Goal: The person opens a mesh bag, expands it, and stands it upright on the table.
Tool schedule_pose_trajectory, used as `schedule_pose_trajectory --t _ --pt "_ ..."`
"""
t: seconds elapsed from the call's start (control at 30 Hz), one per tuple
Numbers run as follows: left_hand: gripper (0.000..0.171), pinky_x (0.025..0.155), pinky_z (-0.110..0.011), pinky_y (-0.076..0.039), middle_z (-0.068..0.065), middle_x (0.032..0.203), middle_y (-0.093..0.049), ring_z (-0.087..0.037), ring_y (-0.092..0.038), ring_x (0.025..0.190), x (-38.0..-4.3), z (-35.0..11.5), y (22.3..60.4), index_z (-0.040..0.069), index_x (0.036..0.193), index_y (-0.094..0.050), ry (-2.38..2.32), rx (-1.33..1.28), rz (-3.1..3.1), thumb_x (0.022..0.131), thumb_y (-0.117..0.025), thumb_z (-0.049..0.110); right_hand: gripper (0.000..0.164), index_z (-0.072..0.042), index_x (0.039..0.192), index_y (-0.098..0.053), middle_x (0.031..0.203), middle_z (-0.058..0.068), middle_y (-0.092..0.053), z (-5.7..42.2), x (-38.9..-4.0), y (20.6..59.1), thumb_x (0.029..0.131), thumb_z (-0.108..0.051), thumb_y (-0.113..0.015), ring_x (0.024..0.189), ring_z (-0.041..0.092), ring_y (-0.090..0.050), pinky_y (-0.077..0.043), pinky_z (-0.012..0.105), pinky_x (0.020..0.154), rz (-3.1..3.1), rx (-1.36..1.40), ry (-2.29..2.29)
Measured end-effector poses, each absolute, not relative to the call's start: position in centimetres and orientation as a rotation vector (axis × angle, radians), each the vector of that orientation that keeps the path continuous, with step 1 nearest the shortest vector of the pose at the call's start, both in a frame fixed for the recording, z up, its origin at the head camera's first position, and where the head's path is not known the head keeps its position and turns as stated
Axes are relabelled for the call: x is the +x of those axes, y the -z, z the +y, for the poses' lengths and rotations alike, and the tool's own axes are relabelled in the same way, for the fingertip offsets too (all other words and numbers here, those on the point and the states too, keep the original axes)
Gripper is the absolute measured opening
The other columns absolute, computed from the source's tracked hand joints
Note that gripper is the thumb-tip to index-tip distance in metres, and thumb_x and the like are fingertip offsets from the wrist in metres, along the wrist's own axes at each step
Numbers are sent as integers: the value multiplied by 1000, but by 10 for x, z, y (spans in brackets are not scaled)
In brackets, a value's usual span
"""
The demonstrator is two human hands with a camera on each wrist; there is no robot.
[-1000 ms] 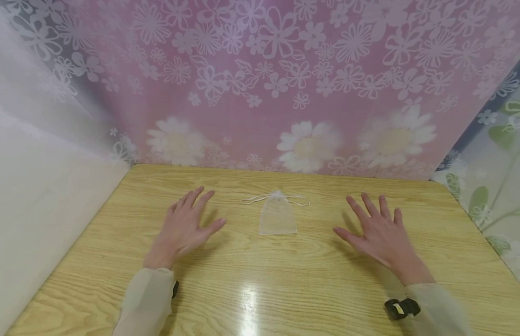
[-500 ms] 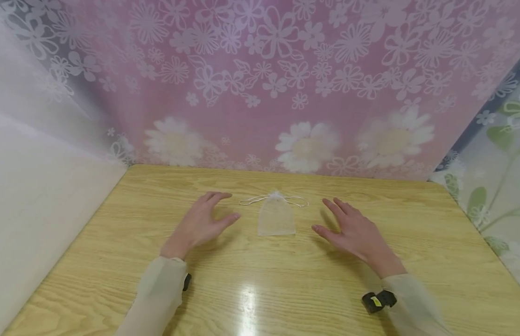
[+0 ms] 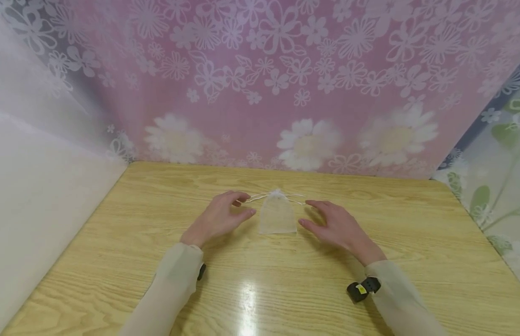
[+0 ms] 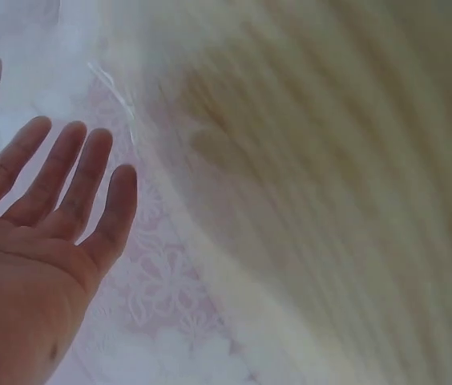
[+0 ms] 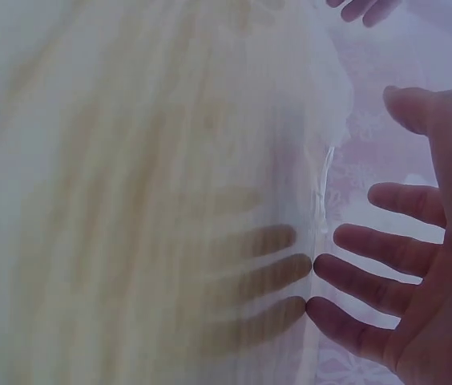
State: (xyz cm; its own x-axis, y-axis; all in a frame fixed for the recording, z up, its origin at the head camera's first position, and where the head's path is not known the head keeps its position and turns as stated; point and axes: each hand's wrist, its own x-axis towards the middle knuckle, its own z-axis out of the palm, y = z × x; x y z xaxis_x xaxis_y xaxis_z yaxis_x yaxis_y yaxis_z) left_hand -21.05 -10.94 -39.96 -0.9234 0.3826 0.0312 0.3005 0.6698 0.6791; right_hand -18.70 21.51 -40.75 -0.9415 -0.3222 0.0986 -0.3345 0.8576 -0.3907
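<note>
A small white sheer drawstring pouch (image 3: pixel 277 217) lies flat on the wood-grain table, its gathered mouth toward the back. Thin white drawstrings (image 3: pixel 294 200) spread out to both sides. My left hand (image 3: pixel 220 217) is at the left string's end, fingertips overlapping it in the head view; its fingers look relaxed and parted in the left wrist view. On the other side, my right hand (image 3: pixel 337 226) has its fingertips right at the end of the right string, thumb beside the pouch. Fingertips of the right hand (image 5: pixel 438 305) meet their reflections on the tabletop in the right wrist view.
A pink flowered curtain (image 3: pixel 243 116) hangs along the table's (image 3: pixel 260 266) back edge. White sheeting (image 3: pixel 45 186) borders the left side, and leaf-patterned cloth (image 3: pixel 501 186) the right. A black strap device (image 3: pixel 362 289) sits at the right wrist.
Both hands have moved inward from wide apart to either side of the pouch, reaching the string ends. Their spread fingers have drawn closer together. The pouch stays in place.
</note>
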Motion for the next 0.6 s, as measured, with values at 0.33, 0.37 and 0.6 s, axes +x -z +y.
schedule_pose_trajectory --t 0.33,0.37,0.6 --pt "52 99 -42 -56 -8 137 -63 -24 -64 120 -223 -91 400 13 142 -59 -1165 524 2617 100 -64 43 49 -4 132 -67 113 14 -74 203 -202 411 98 -39 -68 99 27 -71 -58 49 87 -2913 610 -834" --pt "51 99 -42 -56 -8 136 -64 -24 -65 119 -224 -90 400 12 141 -59 -1164 525 2612 100 -64 42 48 -4 131 -68 110 13 -75 201 -203 412 97 -38 -69 96 26 -71 -58 47 86 -2914 600 -852" --pt "49 95 -39 -58 -9 126 -70 -24 -68 113 -231 -79 401 7 140 -60 -1138 585 2613 101 -64 36 41 -1 126 -70 98 11 -76 189 -213 416 95 -29 -70 85 20 -72 -59 41 79 -2895 560 -957"
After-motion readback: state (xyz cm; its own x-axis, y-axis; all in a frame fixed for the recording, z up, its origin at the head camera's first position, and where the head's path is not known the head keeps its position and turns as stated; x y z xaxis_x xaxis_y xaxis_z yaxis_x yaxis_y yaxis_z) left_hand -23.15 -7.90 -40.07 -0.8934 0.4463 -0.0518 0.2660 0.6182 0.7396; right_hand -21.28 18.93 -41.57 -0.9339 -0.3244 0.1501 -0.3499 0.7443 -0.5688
